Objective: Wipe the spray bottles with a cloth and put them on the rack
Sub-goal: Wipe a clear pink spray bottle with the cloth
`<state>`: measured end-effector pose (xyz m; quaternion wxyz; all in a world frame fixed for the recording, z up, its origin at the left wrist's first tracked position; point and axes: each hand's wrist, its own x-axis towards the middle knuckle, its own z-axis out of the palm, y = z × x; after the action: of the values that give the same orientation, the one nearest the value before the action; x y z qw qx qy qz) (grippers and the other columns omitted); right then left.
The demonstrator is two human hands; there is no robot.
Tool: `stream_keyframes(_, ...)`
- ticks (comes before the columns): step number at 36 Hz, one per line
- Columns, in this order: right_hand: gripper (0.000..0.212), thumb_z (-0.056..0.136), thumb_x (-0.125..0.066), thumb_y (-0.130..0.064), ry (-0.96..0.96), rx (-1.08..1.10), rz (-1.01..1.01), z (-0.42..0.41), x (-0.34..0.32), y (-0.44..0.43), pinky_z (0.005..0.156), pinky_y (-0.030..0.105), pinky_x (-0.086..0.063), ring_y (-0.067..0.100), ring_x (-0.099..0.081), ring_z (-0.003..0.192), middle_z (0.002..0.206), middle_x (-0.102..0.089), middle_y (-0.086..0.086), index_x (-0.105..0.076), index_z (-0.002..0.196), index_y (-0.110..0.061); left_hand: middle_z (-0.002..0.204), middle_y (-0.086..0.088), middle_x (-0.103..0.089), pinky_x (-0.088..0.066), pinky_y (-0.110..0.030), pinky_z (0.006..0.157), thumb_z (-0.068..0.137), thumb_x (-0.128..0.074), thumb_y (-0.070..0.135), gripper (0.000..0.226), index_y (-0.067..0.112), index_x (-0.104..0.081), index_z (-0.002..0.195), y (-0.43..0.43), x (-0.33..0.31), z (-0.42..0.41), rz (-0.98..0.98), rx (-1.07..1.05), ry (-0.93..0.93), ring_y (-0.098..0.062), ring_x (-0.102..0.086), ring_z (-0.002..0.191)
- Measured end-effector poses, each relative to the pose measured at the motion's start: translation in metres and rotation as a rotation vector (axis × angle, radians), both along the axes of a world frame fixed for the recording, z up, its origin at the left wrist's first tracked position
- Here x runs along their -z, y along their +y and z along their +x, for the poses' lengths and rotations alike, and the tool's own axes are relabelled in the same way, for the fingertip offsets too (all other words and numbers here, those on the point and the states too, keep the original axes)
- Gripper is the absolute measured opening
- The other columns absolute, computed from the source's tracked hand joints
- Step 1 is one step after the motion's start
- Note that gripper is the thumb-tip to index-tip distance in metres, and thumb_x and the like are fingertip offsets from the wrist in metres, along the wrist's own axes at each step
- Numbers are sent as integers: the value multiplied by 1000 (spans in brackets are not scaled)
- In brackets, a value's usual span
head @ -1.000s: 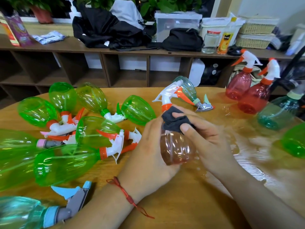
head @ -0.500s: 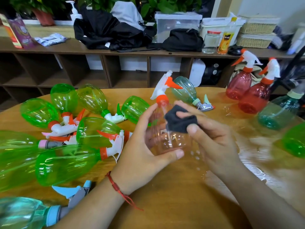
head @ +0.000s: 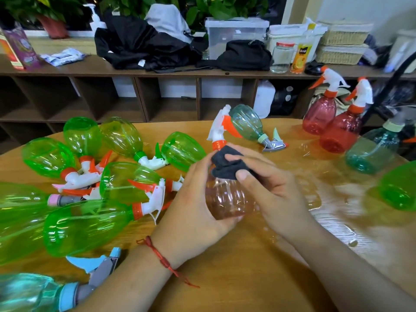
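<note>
The left grip [head: 195,210], a bare hand, curls round the rounded belly of the bottle [head: 227,201] from the left and holds it roughly upright just above the table [head: 236,278], near the middle. The bottle is clear, pink-tinted plastic with shallow vertical ribs, topped by an orange collar and a white trigger head [head: 217,131] with an orange lever. The right grip [head: 276,199], the other bare hand, pinches a dark, soft, crumpled cloth [head: 227,165] between thumb and fingers and presses it on the bottle's shoulder, just under the collar.

The table is smooth pale wood with visible grain. To the left lies a heap of green bottles [head: 83,224], translucent and glossy, bulb-shaped, on their sides, with white and orange trigger heads tangled together. A teal bottle [head: 246,124] lies on its side behind the held one, its grey nozzle pointing right. At the right stand two red bottles [head: 319,115], upright and touching, with white heads and orange levers. A thin red cord [head: 162,257] is knotted round the left wrist. Behind the table runs a dark wooden shelf [head: 180,73] of open cubbies; its top carries black fabric, a clear plastic box and woven baskets.
</note>
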<state>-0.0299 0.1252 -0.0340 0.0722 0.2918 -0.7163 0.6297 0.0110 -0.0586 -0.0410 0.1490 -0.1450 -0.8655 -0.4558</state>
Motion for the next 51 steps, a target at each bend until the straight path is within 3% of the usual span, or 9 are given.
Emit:
stream_keyframes(6,25,94,-65,-5,127,-117,16,4,-4,10,124,50,-37,28,-45,151,141,-68,8,-75,116,0,156,21,-50,-57,-42,107,70,-101,34,112,41,-35,160,-8,1,-3,219,7,-58,-11,-58,138)
stream_keyframes(15,24,95,-64,-8,217,-109,73,3,-6,12,123,51,-38,29,-47,149,139,-70,6,-76,116,-4,151,21,-55,-58,-43,105,68,-102,31,109,40,-40,157,-12,-2,-4,283,21,-103,-11,-63,131)
stream_keyframes(18,27,101,-62,-10,74,-107,-50,-1,-8,10,122,52,-39,27,-48,149,146,-65,2,-76,124,-11,153,14,-55,-56,-45,108,70,-102,24,109,36,-40,158,-6,-2,1,308,76,-107,-19,-63,133)
stream_keyframes(24,41,101,-52,-26,-433,-256,-512,4,-17,6,85,46,-61,31,-72,109,126,-72,18,-68,136,-13,158,12,-49,-52,-51,112,70,-99,24,111,31,-36,161,6,-2,11,426,161,-65,-27,-59,139)
stream_keyframes(31,37,101,-53,-17,-367,-190,-458,0,-10,5,101,54,-57,38,-65,126,140,-66,20,-72,133,-14,154,34,-40,-40,-23,119,68,-96,57,113,57,-24,155,6,-3,11,57,19,6,3,-41,147)
stream_keyframes(35,33,100,-59,-18,-185,-127,-258,-3,-5,6,115,59,-45,36,-56,140,148,-62,12,-75,129,-14,148,40,-41,-31,-4,111,67,-96,54,111,65,-20,147,7,-4,10,-18,-11,39,9,-41,143)
stream_keyframes(38,31,98,-61,-9,-9,-93,-93,-3,-5,12,116,48,-47,31,-54,143,147,-64,8,-73,126,-5,155,31,-42,-33,-7,114,68,-97,50,114,48,-27,158,2,-2,6,-12,-8,35,7,-41,145)
stream_keyframes(43,26,86,-66,8,233,-183,151,1,-6,19,121,59,-37,34,-47,149,133,-72,14,-78,109,1,156,19,-45,-35,-11,115,66,-101,43,118,30,-35,163,-15,1,-5,2,-37,17,7,-41,145)
stream_keyframes(51,24,100,-64,-10,70,-110,-75,-1,-5,12,120,53,-39,32,-49,148,144,-66,7,-75,122,-9,154,16,-53,-49,-39,115,67,-103,34,110,43,-41,157,-10,-4,0,167,66,-42,-13,-54,142)
